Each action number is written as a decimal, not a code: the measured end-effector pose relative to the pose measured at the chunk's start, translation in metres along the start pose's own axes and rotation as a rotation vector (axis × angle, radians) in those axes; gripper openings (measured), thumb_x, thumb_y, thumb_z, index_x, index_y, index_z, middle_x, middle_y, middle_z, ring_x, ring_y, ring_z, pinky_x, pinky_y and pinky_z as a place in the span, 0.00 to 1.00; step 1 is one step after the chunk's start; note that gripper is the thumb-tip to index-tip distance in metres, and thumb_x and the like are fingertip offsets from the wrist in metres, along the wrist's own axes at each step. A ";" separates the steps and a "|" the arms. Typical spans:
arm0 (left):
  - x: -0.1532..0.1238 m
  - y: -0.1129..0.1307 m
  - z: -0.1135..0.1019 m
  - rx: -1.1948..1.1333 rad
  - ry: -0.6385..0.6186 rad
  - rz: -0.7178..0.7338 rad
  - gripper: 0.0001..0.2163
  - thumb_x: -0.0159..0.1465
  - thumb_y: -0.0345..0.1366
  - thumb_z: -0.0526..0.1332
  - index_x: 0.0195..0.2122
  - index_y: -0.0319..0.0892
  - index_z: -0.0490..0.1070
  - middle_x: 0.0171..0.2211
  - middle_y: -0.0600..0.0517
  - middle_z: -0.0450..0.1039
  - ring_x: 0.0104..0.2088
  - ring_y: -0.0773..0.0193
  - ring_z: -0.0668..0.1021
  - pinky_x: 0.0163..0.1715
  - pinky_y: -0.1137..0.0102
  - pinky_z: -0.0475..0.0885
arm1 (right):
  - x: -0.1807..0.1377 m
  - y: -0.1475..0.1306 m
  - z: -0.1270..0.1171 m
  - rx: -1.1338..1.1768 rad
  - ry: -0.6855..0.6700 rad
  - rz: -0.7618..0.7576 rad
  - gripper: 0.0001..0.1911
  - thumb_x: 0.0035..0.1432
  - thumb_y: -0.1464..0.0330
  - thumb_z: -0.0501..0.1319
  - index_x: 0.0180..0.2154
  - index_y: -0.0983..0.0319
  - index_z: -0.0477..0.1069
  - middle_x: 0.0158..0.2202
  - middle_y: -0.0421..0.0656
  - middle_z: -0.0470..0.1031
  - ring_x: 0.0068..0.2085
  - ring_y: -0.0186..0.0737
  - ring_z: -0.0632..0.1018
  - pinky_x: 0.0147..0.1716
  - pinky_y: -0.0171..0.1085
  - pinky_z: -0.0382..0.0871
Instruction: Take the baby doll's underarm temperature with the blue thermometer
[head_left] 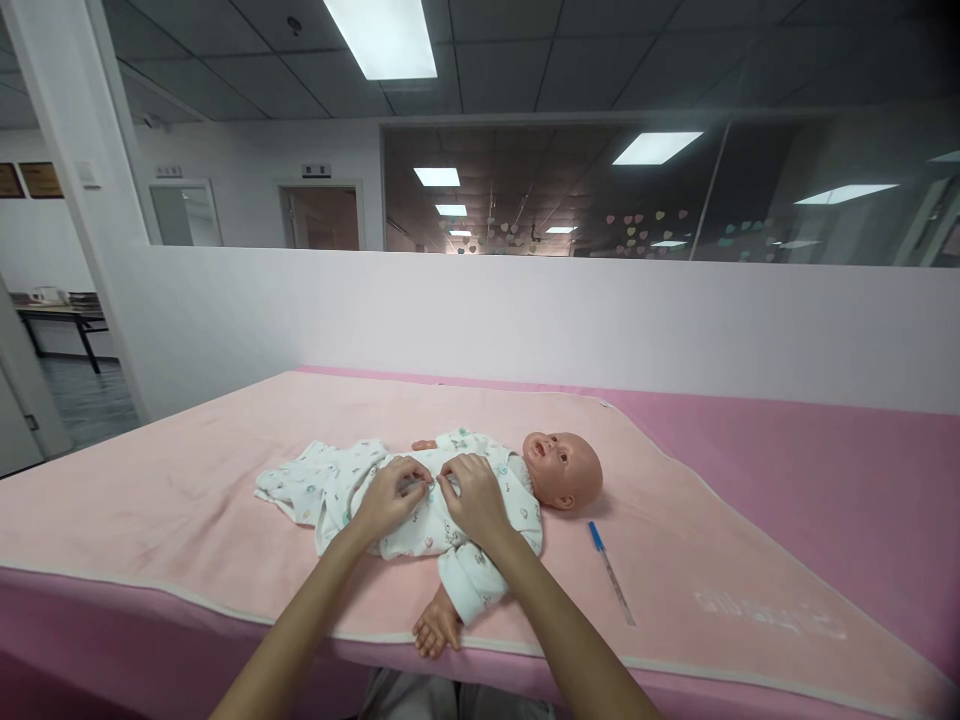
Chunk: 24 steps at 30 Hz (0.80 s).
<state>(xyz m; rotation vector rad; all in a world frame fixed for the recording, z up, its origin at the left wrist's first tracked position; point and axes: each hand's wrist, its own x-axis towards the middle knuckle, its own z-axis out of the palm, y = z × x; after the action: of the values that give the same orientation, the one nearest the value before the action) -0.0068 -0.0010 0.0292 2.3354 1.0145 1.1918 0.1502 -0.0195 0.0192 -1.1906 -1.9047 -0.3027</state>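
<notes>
the baby doll (566, 470) lies on its back on a peach blanket (187, 500) spread over the pink surface (825, 480). its head points toward the right of the view, and it is dressed in a white printed romper (322, 485). the person's left hand (390, 497) and right hand (474, 497) meet over the doll's chest. both are closed in small pinches on the romper's front, fingertips almost touching at the opening. whether they grip a snap or only cloth is too small to tell.

the main risk seems to be the grip itself. each pinch takes little cloth, so a tug could let an edge slip free. it could also pull the two sides out of line, leaving the front crooked. the romper's lower part lies loose and bunched to the left, and drag from there could twist the cloth under the hands.

the doll's bare hand (437, 630) rests right at the front edge of the blanket. a hard pull toward the person could slide the light doll, blanket and all, closer to that edge. a pen (611, 572) with a blue cap lies just beside the doll's head, apart from both hands. a forearm swinging right could knock it away.
</notes>
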 end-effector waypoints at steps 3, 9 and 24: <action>0.000 0.002 0.000 0.042 -0.013 0.027 0.05 0.54 0.31 0.54 0.29 0.42 0.68 0.32 0.52 0.70 0.36 0.62 0.70 0.39 0.67 0.65 | 0.000 -0.001 -0.001 -0.002 -0.002 -0.001 0.03 0.54 0.73 0.53 0.28 0.61 0.63 0.28 0.40 0.69 0.33 0.36 0.67 0.37 0.36 0.57; 0.000 0.001 0.001 0.057 -0.015 0.037 0.06 0.51 0.30 0.54 0.30 0.43 0.67 0.33 0.52 0.70 0.38 0.60 0.71 0.42 0.65 0.64 | 0.000 -0.001 -0.002 0.000 -0.011 0.003 0.03 0.54 0.73 0.54 0.28 0.61 0.63 0.29 0.40 0.69 0.33 0.36 0.67 0.37 0.36 0.56; 0.002 -0.002 0.003 0.082 -0.028 0.026 0.06 0.49 0.30 0.56 0.28 0.44 0.69 0.33 0.53 0.72 0.38 0.61 0.71 0.42 0.66 0.64 | 0.000 -0.001 -0.001 0.010 -0.011 0.009 0.04 0.54 0.73 0.54 0.28 0.61 0.63 0.28 0.40 0.69 0.33 0.36 0.67 0.36 0.36 0.57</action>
<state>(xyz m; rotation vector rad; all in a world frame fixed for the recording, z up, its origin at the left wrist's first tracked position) -0.0051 0.0018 0.0273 2.4281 1.0461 1.1445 0.1499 -0.0207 0.0202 -1.1967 -1.9072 -0.2824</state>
